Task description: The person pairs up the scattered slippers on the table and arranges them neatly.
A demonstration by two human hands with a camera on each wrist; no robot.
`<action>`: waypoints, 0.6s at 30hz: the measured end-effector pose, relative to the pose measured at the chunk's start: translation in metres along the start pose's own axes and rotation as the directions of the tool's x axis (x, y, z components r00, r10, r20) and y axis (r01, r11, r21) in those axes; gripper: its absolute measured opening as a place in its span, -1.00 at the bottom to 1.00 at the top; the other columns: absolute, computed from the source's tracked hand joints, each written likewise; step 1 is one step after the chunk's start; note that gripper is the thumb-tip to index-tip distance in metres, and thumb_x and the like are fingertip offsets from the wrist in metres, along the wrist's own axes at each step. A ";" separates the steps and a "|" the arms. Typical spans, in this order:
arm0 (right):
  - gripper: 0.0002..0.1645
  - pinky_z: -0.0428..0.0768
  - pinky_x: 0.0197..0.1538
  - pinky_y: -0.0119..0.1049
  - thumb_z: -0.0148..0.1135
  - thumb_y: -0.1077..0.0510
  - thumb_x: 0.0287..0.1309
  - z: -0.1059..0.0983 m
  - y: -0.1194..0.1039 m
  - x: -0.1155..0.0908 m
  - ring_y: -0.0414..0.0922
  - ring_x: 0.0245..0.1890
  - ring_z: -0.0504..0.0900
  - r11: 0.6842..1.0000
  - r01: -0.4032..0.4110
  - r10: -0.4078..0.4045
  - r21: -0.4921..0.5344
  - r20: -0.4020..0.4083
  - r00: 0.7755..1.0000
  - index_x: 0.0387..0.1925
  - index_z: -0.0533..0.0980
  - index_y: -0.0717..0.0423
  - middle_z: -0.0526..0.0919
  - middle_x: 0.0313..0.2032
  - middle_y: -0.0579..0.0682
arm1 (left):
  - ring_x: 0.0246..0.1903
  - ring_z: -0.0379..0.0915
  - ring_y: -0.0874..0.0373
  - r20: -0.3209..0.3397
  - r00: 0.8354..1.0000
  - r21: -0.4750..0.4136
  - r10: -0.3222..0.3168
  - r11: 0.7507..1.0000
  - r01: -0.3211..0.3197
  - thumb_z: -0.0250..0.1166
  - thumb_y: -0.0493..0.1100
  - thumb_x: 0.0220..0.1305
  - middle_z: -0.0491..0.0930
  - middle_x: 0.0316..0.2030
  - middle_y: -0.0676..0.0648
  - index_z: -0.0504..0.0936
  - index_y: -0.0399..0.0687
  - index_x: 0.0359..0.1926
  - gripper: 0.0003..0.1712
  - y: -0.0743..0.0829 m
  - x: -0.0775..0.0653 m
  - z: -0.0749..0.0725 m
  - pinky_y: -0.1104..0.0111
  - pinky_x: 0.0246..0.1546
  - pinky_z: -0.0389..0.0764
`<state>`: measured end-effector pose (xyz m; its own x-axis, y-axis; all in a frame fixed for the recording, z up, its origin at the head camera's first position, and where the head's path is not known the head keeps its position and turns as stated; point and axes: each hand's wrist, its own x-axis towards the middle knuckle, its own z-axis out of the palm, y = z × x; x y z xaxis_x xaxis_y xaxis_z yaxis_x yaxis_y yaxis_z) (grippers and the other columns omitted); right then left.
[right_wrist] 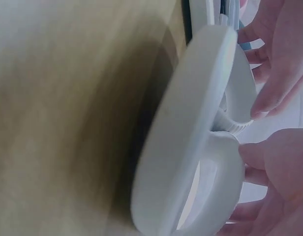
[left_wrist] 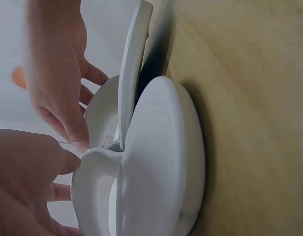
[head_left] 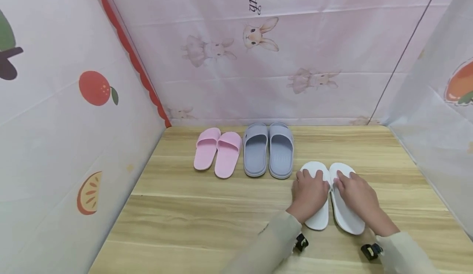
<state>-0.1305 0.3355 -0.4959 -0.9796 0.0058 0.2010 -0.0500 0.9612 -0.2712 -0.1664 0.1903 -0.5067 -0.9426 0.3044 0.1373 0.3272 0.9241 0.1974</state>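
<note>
A pair of white slippers lies side by side at the right of the head view, toes toward the back wall. My left hand grips the strap of the left white slipper from above, thumb at the inner side and fingers spread over the strap. Likewise, my right hand holds the strap of the right white slipper. In the left wrist view the right slipper's sole slants up, with dark shadow under its heel. The two slippers meet near their straps, and both thumbs are close together there.
Left of the white pair stand grey slippers and pink slippers near the back wall. Fruit-printed side walls bound the wooden floor. Black wrist straps hang below both sleeves.
</note>
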 end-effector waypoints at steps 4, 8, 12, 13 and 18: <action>-0.48 0.56 -0.30 0.35 0.08 0.06 0.46 0.000 0.006 0.006 0.51 -0.19 0.57 1.000 -0.006 0.006 -0.003 0.025 1.000 0.25 0.47 0.35 0.49 -0.02 0.63 | -0.15 0.35 0.08 0.016 1.000 -0.015 -0.012 1.000 0.012 0.04 0.27 0.46 0.52 -0.13 -0.06 0.51 0.29 -0.02 -0.69 0.003 0.009 -0.001 0.30 -0.30 0.39; -0.48 0.56 -0.38 0.25 0.09 0.07 0.45 0.001 0.011 0.014 0.40 -0.32 0.59 1.000 0.015 -0.015 0.003 0.023 1.000 0.24 0.47 0.36 0.54 -0.13 0.55 | -0.16 0.36 0.08 0.019 0.999 -0.004 -0.026 1.000 0.026 0.06 0.27 0.45 0.52 -0.14 -0.06 0.51 0.28 -0.04 -0.70 0.006 0.015 -0.001 0.29 -0.33 0.38; -0.49 0.53 -0.41 0.20 0.10 0.08 0.45 0.002 0.017 0.025 0.31 -0.41 0.58 0.999 0.033 -0.033 0.001 0.026 0.999 0.24 0.48 0.37 0.56 -0.23 0.48 | -0.14 0.35 0.07 0.027 0.998 -0.005 -0.051 0.999 0.051 0.07 0.27 0.45 0.53 -0.11 -0.06 0.51 0.29 -0.02 -0.70 0.008 0.025 0.001 0.28 -0.33 0.38; -0.49 0.54 -0.38 0.21 0.09 0.08 0.46 0.002 0.018 0.028 0.31 -0.39 0.58 1.000 0.031 -0.031 0.002 0.032 0.999 0.24 0.47 0.37 0.56 -0.22 0.48 | -0.14 0.35 0.06 0.029 0.998 -0.005 -0.056 0.998 0.056 0.08 0.27 0.45 0.53 -0.10 -0.06 0.52 0.29 -0.01 -0.70 0.008 0.028 0.001 0.27 -0.32 0.38; -0.46 0.54 -0.17 0.29 0.03 0.05 0.50 0.004 0.020 0.040 0.43 -0.13 0.60 1.000 0.016 -0.018 0.021 0.071 0.997 0.28 0.43 0.37 0.56 -0.02 0.54 | -0.10 0.37 0.02 0.051 0.996 -0.010 -0.078 0.997 0.078 0.10 0.25 0.45 0.55 -0.06 -0.10 0.54 0.26 0.00 -0.69 0.008 0.042 0.001 0.23 -0.28 0.41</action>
<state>-0.1717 0.3539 -0.4965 -0.9899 -0.0306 0.1386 -0.0698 0.9553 -0.2873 -0.2033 0.2113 -0.5007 -0.9674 0.2431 0.0717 0.2530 0.9427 0.2176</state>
